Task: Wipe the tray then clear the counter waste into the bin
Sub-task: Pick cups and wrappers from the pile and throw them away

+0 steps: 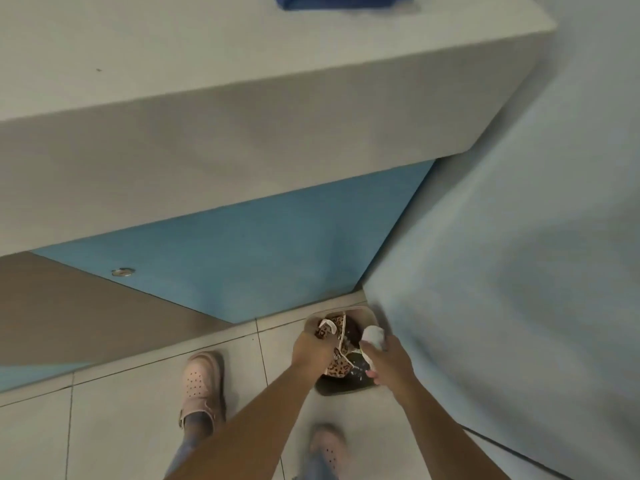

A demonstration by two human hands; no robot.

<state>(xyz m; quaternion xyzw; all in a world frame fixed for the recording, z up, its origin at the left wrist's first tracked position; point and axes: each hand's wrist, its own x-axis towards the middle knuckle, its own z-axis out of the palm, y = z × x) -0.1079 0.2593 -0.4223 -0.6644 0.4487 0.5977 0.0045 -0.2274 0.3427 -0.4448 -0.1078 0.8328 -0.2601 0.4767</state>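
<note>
So the bin (343,388) sits on the floor tiles (121,427), below the counter's (242,64) right corner. Right over it, your left hand (311,351) has its fingers curled round leopard-print waste (337,366), and your right hand (391,362) is clamped on a white wad (374,336). A blue cloth (343,0) lies at the counter's far edge.

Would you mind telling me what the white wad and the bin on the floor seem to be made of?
The white wad looks like soft tissue or paper: matte, crumpled, bunched in the right hand. The bin seems plastic, judging by its smooth rounded rim; the dark inside may be a liner.
</note>
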